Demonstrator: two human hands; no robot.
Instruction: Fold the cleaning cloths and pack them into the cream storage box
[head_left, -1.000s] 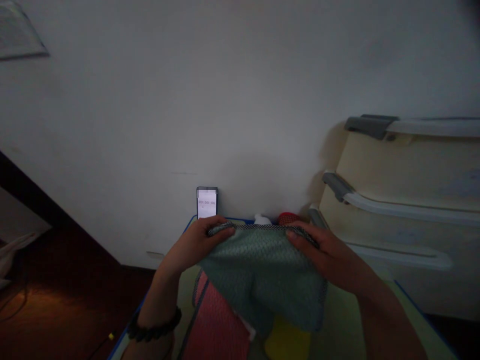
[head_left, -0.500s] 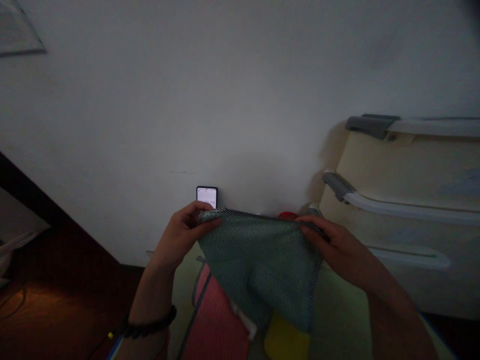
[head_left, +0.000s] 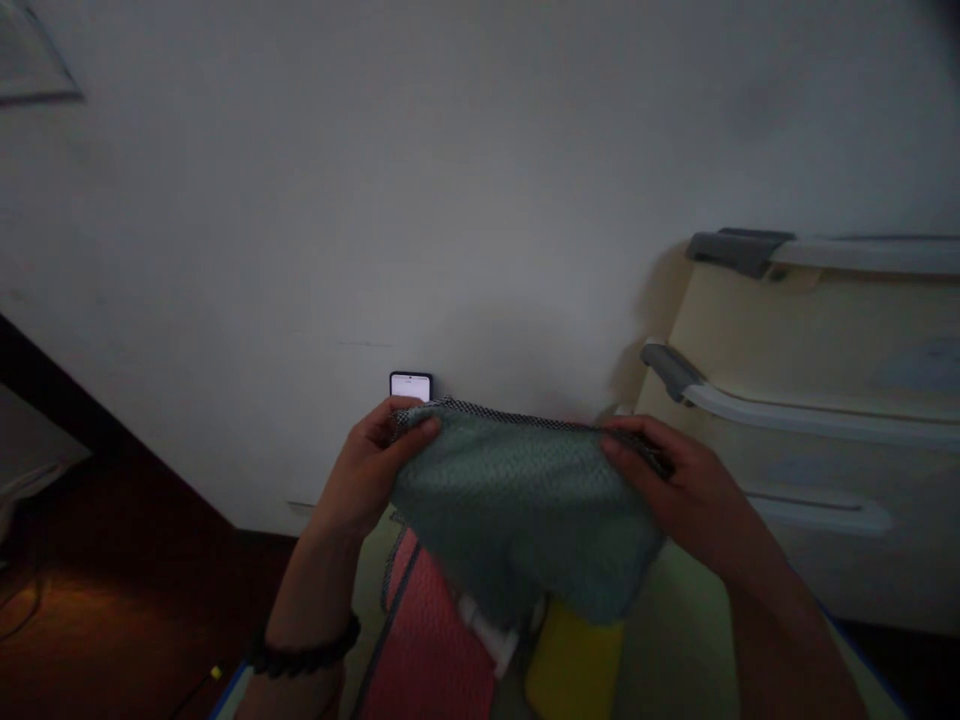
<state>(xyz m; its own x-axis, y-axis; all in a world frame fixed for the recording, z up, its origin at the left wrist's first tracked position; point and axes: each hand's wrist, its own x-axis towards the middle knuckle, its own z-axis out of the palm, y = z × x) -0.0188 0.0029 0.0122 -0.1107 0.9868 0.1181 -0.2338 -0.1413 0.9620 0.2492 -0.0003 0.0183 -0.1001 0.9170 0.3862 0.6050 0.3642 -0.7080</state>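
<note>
A green cloth (head_left: pixel 517 490) with a black-and-white stitched edge hangs stretched between my hands above the table. My left hand (head_left: pixel 371 455) pinches its upper left corner between thumb and fingers. At the upper right, my right hand (head_left: pixel 667 475) grips the same edge. Below the cloth lies a pink cloth (head_left: pixel 435 640) with a dark trim, on the left. A yellow item (head_left: pixel 574 660) is partly covered by the green cloth's lower edge. Between them sits a small white object (head_left: pixel 491 640), mostly hidden, whose kind I cannot make out.
A phone (head_left: pixel 411 386) with a lit screen stands against the white wall (head_left: pixel 480 200), partly behind the cloth. To the right is a cream drawer unit (head_left: pixel 810 350) with pale handles. The pale green table (head_left: pixel 682 640) has a blue edge. Dark floor (head_left: pixel 135 580) shows at left.
Both hands have lifted the green cloth slightly, and its lower part swings up. It now covers more of the phone and hides the red object seen behind it before.
</note>
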